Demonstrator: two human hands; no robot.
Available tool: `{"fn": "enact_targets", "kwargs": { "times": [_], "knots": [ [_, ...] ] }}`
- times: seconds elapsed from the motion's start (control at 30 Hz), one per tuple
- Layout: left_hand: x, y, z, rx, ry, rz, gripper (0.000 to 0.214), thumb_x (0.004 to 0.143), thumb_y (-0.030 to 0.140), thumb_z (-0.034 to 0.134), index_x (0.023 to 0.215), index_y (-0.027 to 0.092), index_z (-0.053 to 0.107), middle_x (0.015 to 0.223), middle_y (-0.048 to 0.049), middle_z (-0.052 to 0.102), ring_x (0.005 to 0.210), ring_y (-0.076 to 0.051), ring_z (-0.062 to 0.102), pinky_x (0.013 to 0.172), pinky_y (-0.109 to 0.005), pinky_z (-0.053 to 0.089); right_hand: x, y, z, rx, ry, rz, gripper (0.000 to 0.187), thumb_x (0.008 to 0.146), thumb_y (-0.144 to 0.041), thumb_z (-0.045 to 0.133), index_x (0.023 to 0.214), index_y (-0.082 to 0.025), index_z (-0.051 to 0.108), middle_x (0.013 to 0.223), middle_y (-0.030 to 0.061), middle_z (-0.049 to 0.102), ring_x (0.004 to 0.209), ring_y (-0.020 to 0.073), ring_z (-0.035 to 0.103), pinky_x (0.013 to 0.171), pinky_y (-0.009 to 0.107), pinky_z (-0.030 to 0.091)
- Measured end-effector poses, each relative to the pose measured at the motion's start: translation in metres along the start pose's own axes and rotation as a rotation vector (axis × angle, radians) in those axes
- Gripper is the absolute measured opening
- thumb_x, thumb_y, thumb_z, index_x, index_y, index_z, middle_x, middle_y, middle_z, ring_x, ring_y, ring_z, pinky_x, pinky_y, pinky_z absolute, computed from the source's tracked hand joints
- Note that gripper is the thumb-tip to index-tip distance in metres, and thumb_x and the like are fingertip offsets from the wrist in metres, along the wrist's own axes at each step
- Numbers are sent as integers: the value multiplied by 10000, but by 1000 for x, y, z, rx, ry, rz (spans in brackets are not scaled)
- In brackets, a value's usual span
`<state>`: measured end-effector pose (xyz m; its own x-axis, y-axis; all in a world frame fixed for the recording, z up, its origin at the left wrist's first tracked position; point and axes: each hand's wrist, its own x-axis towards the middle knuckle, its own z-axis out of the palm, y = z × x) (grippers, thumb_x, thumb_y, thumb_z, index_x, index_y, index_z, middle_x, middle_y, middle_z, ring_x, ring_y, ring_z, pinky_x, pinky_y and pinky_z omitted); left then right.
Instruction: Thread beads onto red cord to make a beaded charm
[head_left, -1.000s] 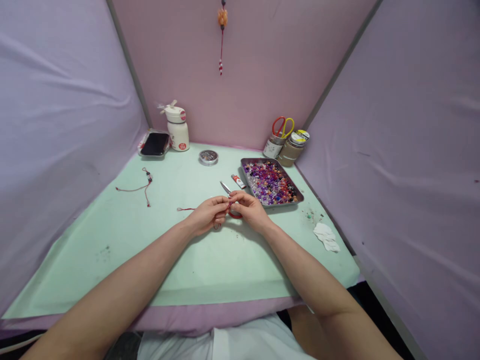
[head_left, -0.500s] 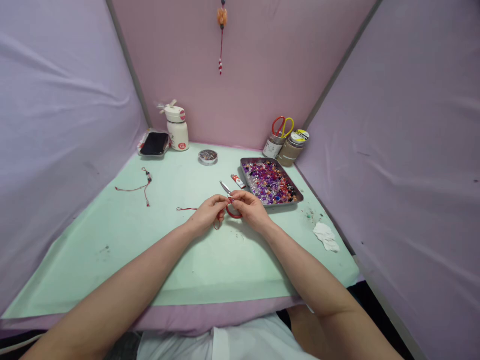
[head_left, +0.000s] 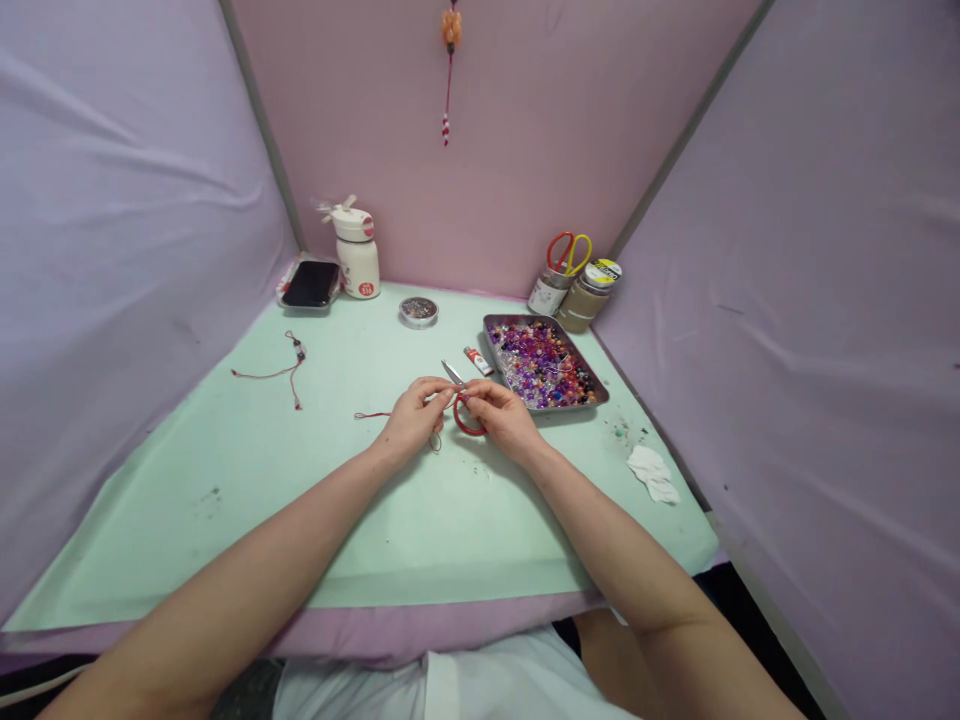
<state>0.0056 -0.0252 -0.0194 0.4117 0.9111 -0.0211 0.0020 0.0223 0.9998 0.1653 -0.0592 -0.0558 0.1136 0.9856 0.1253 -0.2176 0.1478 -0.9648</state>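
Note:
My left hand (head_left: 412,412) is closed in a pinch on a thin red cord (head_left: 373,414). One looped end of the cord sticks out to the left of this hand, and a small loop hangs below its fingers. My right hand (head_left: 504,412) pinches close beside it, fingertips nearly meeting the left ones at the cord. A small reddish bit shows at the right fingertips, too small to make out. Scissors (head_left: 453,373) with red handles appear to lie on the table beneath both hands, blades pointing away; the fingers cover their middle.
A metal tray (head_left: 551,409) of mixed beads is right of my hands, a lighter (head_left: 478,361) beside it. Behind stand a round bead case (head_left: 418,312), a white bottle (head_left: 358,265), a phone (head_left: 311,285) and jars (head_left: 585,304). A beaded cord (head_left: 271,375) lies left, crumpled tissue (head_left: 652,474) right.
My left fingers have shifted slightly up and drawn a little apart from the right ones, and the cord's hanging loop has risen. The right hand has hardly moved.

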Motion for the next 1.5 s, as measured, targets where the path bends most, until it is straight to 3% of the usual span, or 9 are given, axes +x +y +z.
{"fn": "enact_targets", "kwargs": {
  "times": [0.07, 0.13, 0.27, 0.47, 0.6, 0.77, 1.23, 1.4, 1.5],
  "knots": [
    [0, 1, 0, -11, 15, 58, 228, 789, 362, 632, 868, 155, 689, 986, -60, 594, 456, -40, 437, 439, -236, 377, 0, 0, 0, -7, 0, 0, 143, 673, -331, 761, 781, -255, 708, 991, 3, 602, 828, 117, 534, 738, 262, 425],
    [0, 1, 1, -61, -9, 69, 244, 790, 376, 642, 887, 157, 686, 897, -41, 594, 444, -37, 410, 436, -229, 354, -1, -1, 0, -28, 4, 3, 146, 673, -341, 758, 780, -255, 711, 1005, 6, 603, 833, 122, 536, 743, 269, 430],
    [-1, 3, 2, -261, -144, -52, 344, 805, 441, 636, 990, 152, 650, 575, 56, 429, 412, -39, 298, 418, -196, 263, -2, -3, 1, -51, 5, -9, 130, 677, -342, 758, 775, -267, 718, 1034, 5, 592, 896, 134, 545, 820, 298, 434],
    [-2, 1, 3, -438, -283, -176, 399, 761, 460, 692, 997, 142, 647, 651, 39, 452, 438, -17, 280, 412, -175, 214, -2, -3, 1, -49, -35, -19, 118, 690, -339, 757, 780, -273, 718, 1066, 15, 587, 955, 154, 555, 872, 334, 441],
    [0, -2, 3, -440, -274, -175, 370, 731, 422, 735, 942, 129, 654, 580, 62, 402, 433, -17, 254, 408, -172, 195, -2, -2, 1, -38, -27, -18, 132, 674, -338, 770, 777, -270, 723, 1056, 12, 580, 907, 140, 562, 848, 325, 453],
    [2, -2, 2, -368, -272, -159, 364, 702, 377, 756, 929, 115, 647, 634, 13, 527, 445, -25, 331, 411, -180, 190, -1, 0, 0, -13, -5, -11, 171, 661, -363, 776, 783, -256, 722, 1064, 17, 574, 879, 133, 555, 801, 307, 465],
    [1, -2, -4, -306, -286, -223, 266, 656, 338, 776, 692, 121, 626, 595, 10, 527, 438, -21, 318, 424, -185, 186, -3, -5, 1, 7, -5, 56, 178, 655, -359, 774, 776, -239, 724, 1116, 12, 546, 767, 95, 542, 645, 242, 446],
    [2, -2, -5, -297, -298, -226, 248, 649, 318, 782, 699, 115, 649, 606, -6, 558, 438, -21, 309, 420, -189, 174, -4, -7, 2, 7, -20, 44, 184, 656, -365, 772, 765, -229, 715, 1079, 10, 559, 755, 94, 538, 647, 243, 439],
    [2, -2, -4, -329, -299, -231, 225, 660, 291, 777, 705, 106, 658, 595, -6, 558, 437, -17, 310, 413, -179, 181, -4, -8, 3, -5, -24, 60, 213, 671, -375, 760, 817, -231, 702, 940, -8, 602, 663, 76, 505, 623, 238, 412]
  ]
}}
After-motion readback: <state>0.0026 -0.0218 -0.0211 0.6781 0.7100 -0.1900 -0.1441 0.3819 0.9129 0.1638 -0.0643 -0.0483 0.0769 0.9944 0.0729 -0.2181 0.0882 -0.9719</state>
